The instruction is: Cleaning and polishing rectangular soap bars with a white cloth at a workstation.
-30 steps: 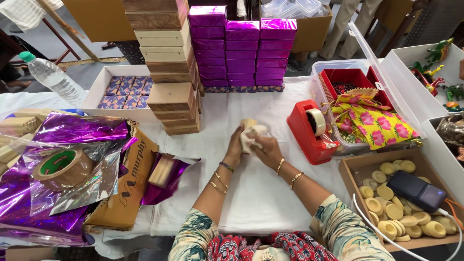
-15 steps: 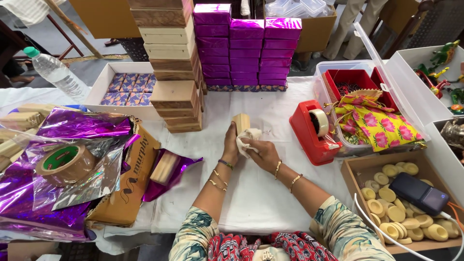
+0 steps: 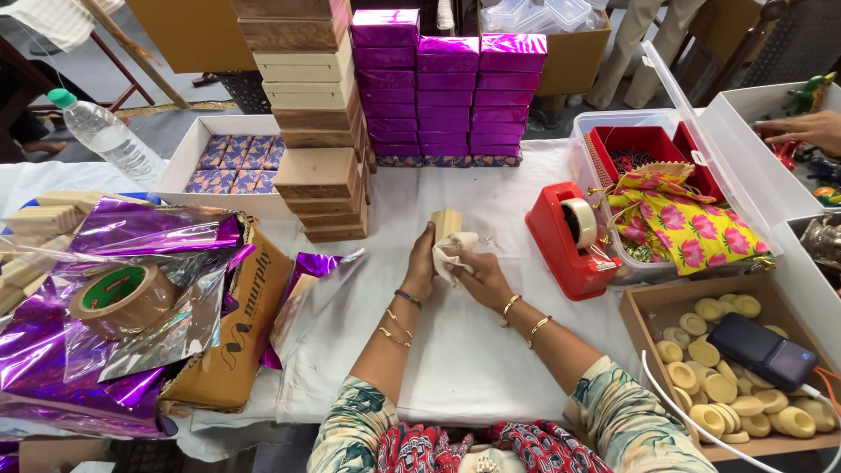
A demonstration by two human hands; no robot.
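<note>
Across the white-covered surface (image 3: 491, 350) several large groups are laid out: crumpled purple foil sheets (image 3: 105, 289) with a roll of brown tape (image 3: 123, 300) at the left, a tall stack of wooden boxes (image 3: 311, 114) and three stacks of purple-wrapped boxes (image 3: 448, 88) at the far side, and a clear plastic bin (image 3: 701, 158) holding floral pouches at the right, beside a red tape dispenser (image 3: 569, 238). A cardboard tray of pale round discs (image 3: 727, 377) with a dark phone on it is seen at the near right, and another person's hand is visible at the far right edge. At the middle of the surface a small wooden block (image 3: 447, 222) is held upright, its long axis standing roughly vertical and its top rising clear of both hands. The block lies between the two hands, touching both; neither is clearly nearer. The left hand (image 3: 422, 263) is closed around the block's left side, forearm angled up from the lower left. The right hand (image 3: 480, 278) is clenched on a white cloth (image 3: 452, 251), which is pressed against the block's lower right side, the wrist bent inward and the bangled forearm coming from the lower right.
</note>
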